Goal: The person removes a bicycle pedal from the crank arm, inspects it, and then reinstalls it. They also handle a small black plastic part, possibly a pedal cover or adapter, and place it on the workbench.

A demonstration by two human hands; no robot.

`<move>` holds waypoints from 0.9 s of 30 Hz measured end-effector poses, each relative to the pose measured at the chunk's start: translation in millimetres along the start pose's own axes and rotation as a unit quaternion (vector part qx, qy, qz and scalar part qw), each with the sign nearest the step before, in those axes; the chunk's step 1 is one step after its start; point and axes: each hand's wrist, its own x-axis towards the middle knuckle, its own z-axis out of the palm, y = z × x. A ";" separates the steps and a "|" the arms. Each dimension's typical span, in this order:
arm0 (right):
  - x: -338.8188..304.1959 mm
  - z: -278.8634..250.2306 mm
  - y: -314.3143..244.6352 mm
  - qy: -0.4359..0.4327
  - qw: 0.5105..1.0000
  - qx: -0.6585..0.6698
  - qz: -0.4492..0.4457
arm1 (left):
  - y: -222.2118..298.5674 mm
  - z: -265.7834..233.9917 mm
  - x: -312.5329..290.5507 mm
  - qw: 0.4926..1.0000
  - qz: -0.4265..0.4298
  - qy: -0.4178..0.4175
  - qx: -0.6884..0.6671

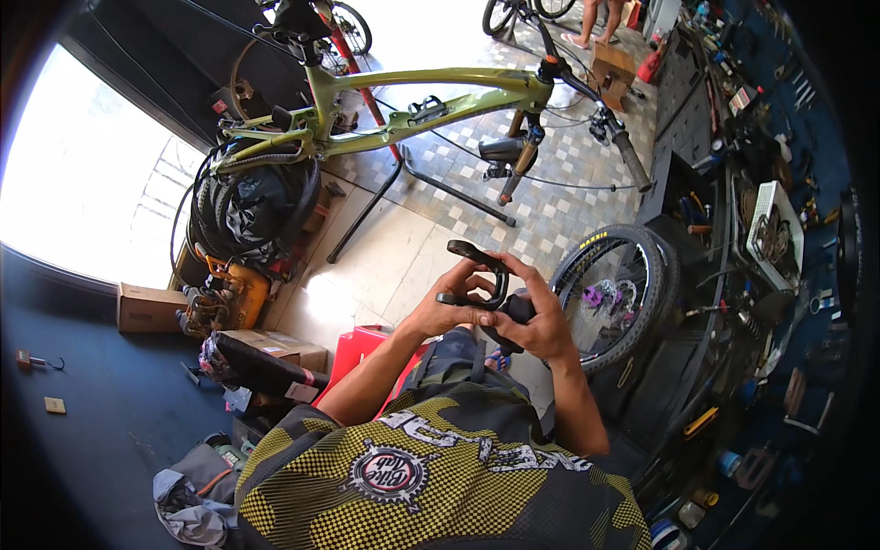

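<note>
In front of my chest, both hands hold a black U-shaped bike linkage part (pixel 500 286), which has two arms with rounded ends pointing left. My left hand (pixel 444 307) is closed around its left side, the fingers between and behind the arms. My right hand (pixel 547 323) wraps the right side, thumb and fingers pressed on it. A dark rounded piece (pixel 519 309) shows under the right fingers; whether it belongs to the same part I cannot tell. Beyond my hands, a green bike frame (pixel 440 117) with fork and handlebar hangs on a red and black repair stand (pixel 368 215).
A wheel with a purple hub (pixel 605 293) leans at my right against a dark tool bench (pixel 683 197). On it sits a white basket (pixel 775 229). To the left are an orange compressor (pixel 240 295), cardboard boxes (pixel 147 307) and a red stool (pixel 353 353). A person's legs (pixel 600 20) stand far off.
</note>
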 end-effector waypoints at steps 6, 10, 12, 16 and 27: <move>49.7 15.1 11.8 -0.032 0.997 -0.019 -0.073 | 17.4 -28.8 2.7 0.999 0.020 0.038 0.021; 102.3 36.9 13.2 -0.087 0.996 0.006 -0.024 | 28.1 -79.6 6.5 0.996 0.023 0.074 0.047; 135.3 53.6 18.3 -0.117 0.993 0.005 0.001 | 43.3 -110.4 5.7 0.993 0.001 0.097 0.064; 204.8 97.8 30.5 -0.164 0.986 -0.019 0.038 | 80.6 -179.7 5.0 0.977 -0.013 0.125 0.171; 354.2 199.3 70.5 -0.173 0.978 -0.112 -0.027 | 143.7 -320.4 22.4 0.981 -0.052 0.145 0.117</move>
